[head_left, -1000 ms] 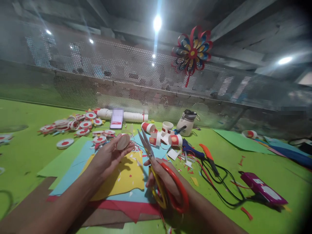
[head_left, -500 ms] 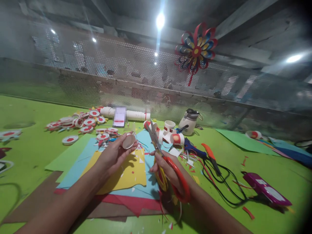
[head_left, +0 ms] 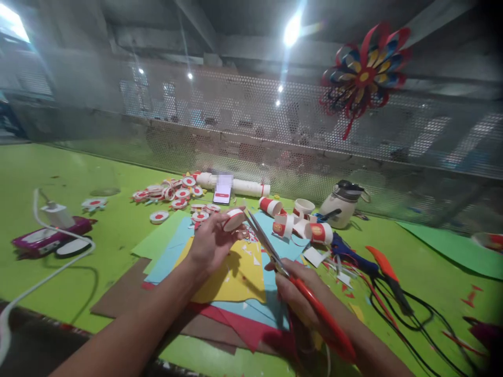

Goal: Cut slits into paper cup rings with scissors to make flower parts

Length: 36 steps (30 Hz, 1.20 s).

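Note:
My left hand (head_left: 208, 245) grips a short white-and-red paper cup bottom (head_left: 234, 219), tilted up between thumb and fingers. In my right hand (head_left: 301, 290) is a pair of scissors (head_left: 270, 246) with orange-red handles, fingers wrapped round the grips. The blades point up and left, their tips close to the cup bottom; whether they touch it I cannot tell. Below both hands lies a stack of coloured paper with a yellow sheet (head_left: 236, 283) on top, strewn with small cut scraps. My left fingers hide part of the cup bottom.
Behind my left hand are a pile of round cup pieces (head_left: 182, 193), a phone (head_left: 222, 189) and a white tube (head_left: 251, 187). Cut paper cups (head_left: 321, 233), a flask (head_left: 341, 204), a blue glue gun (head_left: 353, 255) and cables lie right. A purple power strip (head_left: 39, 238) sits left.
The view has swung left, so the table's things appear further right. The cup bottom has turned from its open face to its side, and the scissors lean further left.

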### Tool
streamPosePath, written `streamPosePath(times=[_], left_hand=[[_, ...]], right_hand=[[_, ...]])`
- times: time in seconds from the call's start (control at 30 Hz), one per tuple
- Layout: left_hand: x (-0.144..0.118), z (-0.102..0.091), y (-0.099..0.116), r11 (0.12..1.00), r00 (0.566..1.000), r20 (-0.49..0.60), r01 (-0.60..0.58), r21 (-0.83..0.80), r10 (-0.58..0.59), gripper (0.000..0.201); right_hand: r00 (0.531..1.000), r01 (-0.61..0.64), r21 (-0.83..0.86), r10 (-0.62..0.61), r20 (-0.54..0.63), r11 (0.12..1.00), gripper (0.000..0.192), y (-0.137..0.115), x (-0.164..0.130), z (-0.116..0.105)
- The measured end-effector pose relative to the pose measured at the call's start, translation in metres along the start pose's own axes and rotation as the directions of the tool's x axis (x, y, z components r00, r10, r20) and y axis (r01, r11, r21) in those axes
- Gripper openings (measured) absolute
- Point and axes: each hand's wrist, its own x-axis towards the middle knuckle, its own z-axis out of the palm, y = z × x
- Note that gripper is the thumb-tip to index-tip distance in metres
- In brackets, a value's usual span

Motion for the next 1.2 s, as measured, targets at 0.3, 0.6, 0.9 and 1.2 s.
streamPosePath(times=[0.3,0.6,0.9,1.2], left_hand=[[-0.007,0.002,0.008,0.983,0.982,0.088,-0.174,0.057,0.169,0.034],[-0.01,0.003,0.014,0.982,0.977,0.124,-0.181,0.048,0.173,0.043],[-0.007,-0.001,0.008,0.991,0.983,0.149,-0.121,0.061,0.111,0.038],[-0.005,-0.002,0.005,0.991,0.991,0.133,0.0,0.135,-0.018,0.032]], right_hand=[[0.995,0.043,-0.09,-0.035,0.09,0.995,0.038,0.001,-0.004,0.0],[0.991,0.055,-0.055,-0.049,0.121,0.997,0.031,0.001,-0.004,0.003],[0.99,0.038,-0.041,-0.032,0.138,0.998,0.031,-0.002,-0.004,0.005],[0.995,0.033,-0.078,-0.026,0.095,0.996,0.037,-0.001,-0.002,0.003]])
